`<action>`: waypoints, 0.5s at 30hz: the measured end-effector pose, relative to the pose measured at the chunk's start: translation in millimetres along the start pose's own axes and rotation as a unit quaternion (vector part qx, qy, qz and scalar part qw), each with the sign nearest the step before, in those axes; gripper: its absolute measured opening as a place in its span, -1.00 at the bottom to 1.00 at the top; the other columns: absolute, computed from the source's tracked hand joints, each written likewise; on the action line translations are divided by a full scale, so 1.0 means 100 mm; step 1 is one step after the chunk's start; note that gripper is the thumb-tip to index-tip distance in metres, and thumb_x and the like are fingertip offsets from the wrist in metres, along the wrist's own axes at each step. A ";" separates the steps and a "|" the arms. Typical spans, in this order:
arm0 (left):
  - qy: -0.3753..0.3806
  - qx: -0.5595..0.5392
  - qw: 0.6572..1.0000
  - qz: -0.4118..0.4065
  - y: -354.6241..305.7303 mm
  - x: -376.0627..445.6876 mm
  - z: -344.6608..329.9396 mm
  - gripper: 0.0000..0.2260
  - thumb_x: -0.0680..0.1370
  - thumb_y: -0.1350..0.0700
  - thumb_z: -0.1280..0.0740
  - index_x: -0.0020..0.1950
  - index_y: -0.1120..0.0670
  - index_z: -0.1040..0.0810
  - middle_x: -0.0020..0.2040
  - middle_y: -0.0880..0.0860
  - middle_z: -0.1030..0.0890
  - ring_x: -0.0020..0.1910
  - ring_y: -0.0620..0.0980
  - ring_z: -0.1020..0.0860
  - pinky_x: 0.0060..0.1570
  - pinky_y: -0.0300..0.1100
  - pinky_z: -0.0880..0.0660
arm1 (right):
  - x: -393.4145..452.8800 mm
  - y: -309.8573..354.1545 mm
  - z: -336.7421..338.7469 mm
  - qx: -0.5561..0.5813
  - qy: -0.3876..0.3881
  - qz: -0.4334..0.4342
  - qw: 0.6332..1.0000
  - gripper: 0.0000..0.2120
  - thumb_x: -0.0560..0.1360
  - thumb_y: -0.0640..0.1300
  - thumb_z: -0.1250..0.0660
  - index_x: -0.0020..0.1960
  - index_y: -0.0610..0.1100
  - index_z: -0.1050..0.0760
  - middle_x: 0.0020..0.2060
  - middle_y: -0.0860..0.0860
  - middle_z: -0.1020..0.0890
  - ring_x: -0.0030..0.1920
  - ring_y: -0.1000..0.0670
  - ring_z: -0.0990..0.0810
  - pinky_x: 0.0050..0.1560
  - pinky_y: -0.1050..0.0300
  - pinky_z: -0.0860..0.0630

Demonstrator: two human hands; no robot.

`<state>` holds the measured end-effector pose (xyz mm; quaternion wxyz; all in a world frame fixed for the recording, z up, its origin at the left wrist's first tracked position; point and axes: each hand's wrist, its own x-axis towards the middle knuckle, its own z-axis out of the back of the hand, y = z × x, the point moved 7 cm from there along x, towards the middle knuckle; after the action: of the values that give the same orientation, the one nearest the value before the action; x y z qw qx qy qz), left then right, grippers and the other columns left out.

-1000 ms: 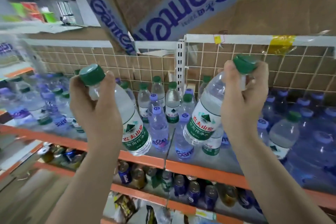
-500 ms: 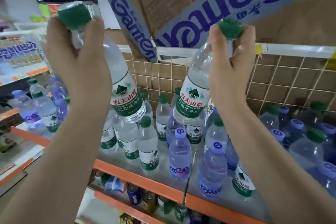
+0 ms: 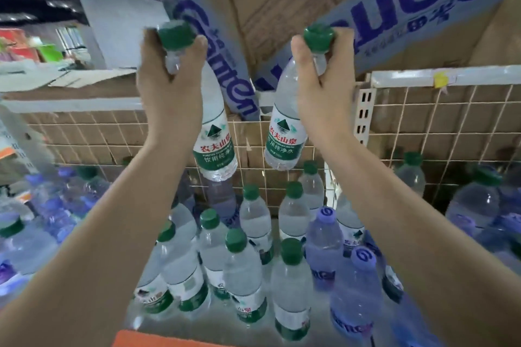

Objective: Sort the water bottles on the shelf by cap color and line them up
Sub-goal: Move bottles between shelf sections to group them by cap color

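Observation:
My left hand (image 3: 169, 87) grips the neck of a green-capped water bottle (image 3: 215, 144), held high above the shelf. My right hand (image 3: 324, 93) grips the neck of a second green-capped bottle (image 3: 284, 141) at the same height. Both bottles hang nearly upright, close together, over a cluster of several green-capped bottles (image 3: 242, 270) standing on the shelf below. Purple-capped bottles (image 3: 355, 284) stand right of that cluster, and more purple ones (image 3: 53, 211) crowd the left.
A wire grid (image 3: 423, 127) backed with cardboard closes the rear of the shelf. Torn cardboard boxes with blue lettering (image 3: 408, 8) lean above it. The shelf's orange front edge (image 3: 169, 339) runs along the bottom. More mixed bottles (image 3: 473, 200) fill the far right.
Both hands have carried their bottles left and closer together, over the green-capped cluster. The view has swung right and down, closer to the shelf.

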<state>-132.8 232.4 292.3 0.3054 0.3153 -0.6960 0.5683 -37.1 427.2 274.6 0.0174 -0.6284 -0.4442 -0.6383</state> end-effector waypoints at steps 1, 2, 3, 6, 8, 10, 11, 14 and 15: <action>0.039 -0.004 0.999 0.024 0.12 0.02 -0.03 -0.84 0.51 0.07 -0.35 0.05 0.07 -0.48 -0.06 -0.09 -0.60 -0.08 -0.17 -0.52 0.01 -0.23 -0.46 | 0.00 -0.06 -0.10 -0.017 0.012 -0.007 1.000 -0.85 0.57 -0.09 -0.30 -0.04 -0.05 -0.31 -0.12 -0.05 -0.47 -0.10 0.06 -0.44 -0.03 0.30 -0.36; 0.068 -0.003 0.997 0.046 0.26 0.03 -0.04 -0.84 0.51 0.07 -0.36 0.04 0.07 -0.49 -0.05 -0.08 -0.62 -0.06 -0.16 -0.54 0.04 -0.21 -0.46 | -0.01 -0.11 -0.21 -0.031 0.020 -0.017 0.999 -0.85 0.58 -0.08 -0.30 -0.03 -0.04 -0.32 -0.13 -0.01 -0.46 -0.11 0.08 -0.43 -0.04 0.33 -0.35; 0.093 -0.001 0.993 0.074 0.41 0.04 -0.03 -0.85 0.50 0.07 -0.37 0.04 0.04 -0.50 -0.02 -0.06 -0.63 -0.02 -0.13 -0.56 0.09 -0.16 -0.47 | -0.03 -0.18 -0.30 -0.042 0.029 -0.022 0.998 -0.86 0.58 -0.08 -0.30 -0.03 -0.02 -0.32 -0.14 0.04 -0.46 -0.12 0.11 -0.43 -0.04 0.35 -0.34; 0.167 0.021 0.974 0.151 0.84 0.06 -0.03 -0.86 0.49 0.03 -0.41 0.01 -0.03 -0.54 -0.01 -0.07 -0.65 0.00 -0.09 -0.58 0.10 -0.09 -0.49 | -0.12 -0.45 -0.51 -0.076 0.060 -0.055 0.994 -0.86 0.57 -0.04 -0.30 0.01 -0.04 -0.35 -0.10 0.05 -0.50 -0.07 0.10 -0.47 -0.03 0.36 -0.35; 0.212 0.057 0.956 0.193 1.07 0.01 -0.01 -0.87 0.47 0.01 -0.44 -0.04 -0.06 -0.54 -0.06 -0.08 -0.65 -0.05 -0.09 -0.59 0.02 -0.08 -0.52 | -0.21 -0.64 -0.64 -0.101 0.085 -0.087 0.987 -0.83 0.57 -0.01 -0.31 0.05 -0.06 -0.37 -0.03 0.00 -0.54 0.00 0.06 -0.50 0.00 0.33 -0.37; 0.235 0.095 0.938 0.235 1.30 -0.03 0.03 -0.85 0.43 -0.01 -0.49 -0.10 -0.07 -0.55 -0.10 -0.06 -0.65 -0.09 -0.05 -0.60 -0.01 -0.05 -0.55 | -0.31 -0.84 -0.75 -0.127 0.120 -0.118 0.977 -0.77 0.55 0.00 -0.33 0.10 -0.11 -0.40 0.04 -0.04 -0.56 0.08 0.03 -0.51 0.06 0.29 -0.41; 0.241 0.123 0.930 0.251 1.40 -0.04 0.05 -0.83 0.40 -0.02 -0.51 -0.11 -0.04 -0.57 -0.11 -0.03 -0.65 -0.11 -0.03 -0.61 -0.03 -0.04 -0.56 | -0.35 -0.92 -0.80 -0.150 0.143 -0.129 0.970 -0.72 0.54 0.02 -0.34 0.12 -0.14 -0.41 0.06 -0.05 -0.57 0.10 0.00 -0.52 0.11 0.21 -0.43; 0.269 0.218 0.895 0.281 1.67 -0.10 0.09 -0.76 0.36 -0.02 -0.54 -0.07 0.00 -0.58 -0.10 0.02 -0.65 -0.15 -0.03 -0.59 -0.18 -0.17 -0.51 | -0.47 -1.16 -0.89 -0.267 0.216 -0.147 0.928 -0.63 0.50 0.12 -0.35 0.12 -0.14 -0.43 0.02 -0.05 -0.58 0.11 -0.10 -0.52 0.11 -0.10 -0.49; 0.286 0.241 0.883 0.284 1.73 -0.14 0.08 -0.75 0.36 -0.01 -0.54 -0.04 0.02 -0.60 -0.10 0.02 -0.64 -0.17 -0.06 -0.57 -0.24 -0.24 -0.46 | -0.51 -1.23 -0.90 -0.303 0.240 -0.156 0.909 -0.61 0.48 0.14 -0.35 0.12 -0.12 -0.44 0.01 -0.05 -0.58 0.11 -0.12 -0.51 0.11 -0.12 -0.49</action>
<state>-260.9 252.2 176.5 0.2309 -0.0082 -0.4794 0.8466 -168.4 421.2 183.1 -0.1677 -0.3541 -0.3048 -0.8681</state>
